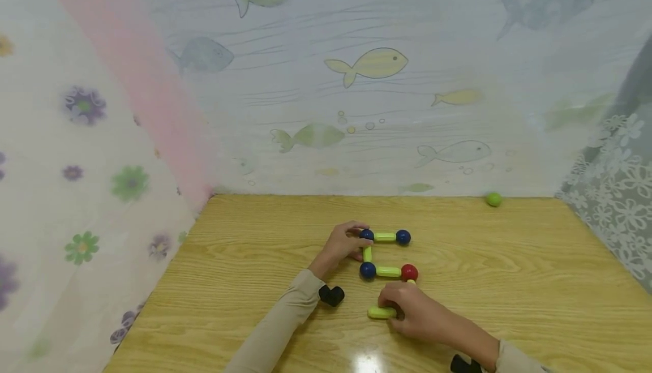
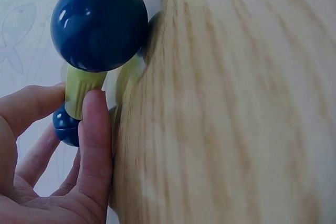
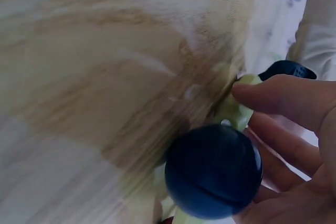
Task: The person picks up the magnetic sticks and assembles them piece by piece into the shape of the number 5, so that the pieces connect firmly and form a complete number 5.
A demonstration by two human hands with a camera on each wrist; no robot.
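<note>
Balls and yellow-green sticks form a joined shape flat on the wooden table. My left hand (image 1: 345, 241) is at its far left corner. In the left wrist view, thumb and finger pinch a yellow-green stick (image 2: 81, 90) between two blue balls, a near one (image 2: 100, 24) and a farther one (image 2: 66, 128). Nearer me, my right hand (image 1: 425, 312) pinches another yellow-green stick (image 1: 381, 312), whose left end sticks out. The right wrist view shows a blue ball (image 3: 213, 171) at that stick's end, under the palm. Just beyond the right hand lies a red ball (image 1: 410, 273).
Two sticks run rightward from the shape's left side, the far one ending in a blue ball (image 1: 403, 237). A small green ball (image 1: 493, 199) lies at the table's (image 1: 509, 248) back edge. Printed curtains hang behind and on the left; lace fabric (image 1: 621, 180) hangs at right.
</note>
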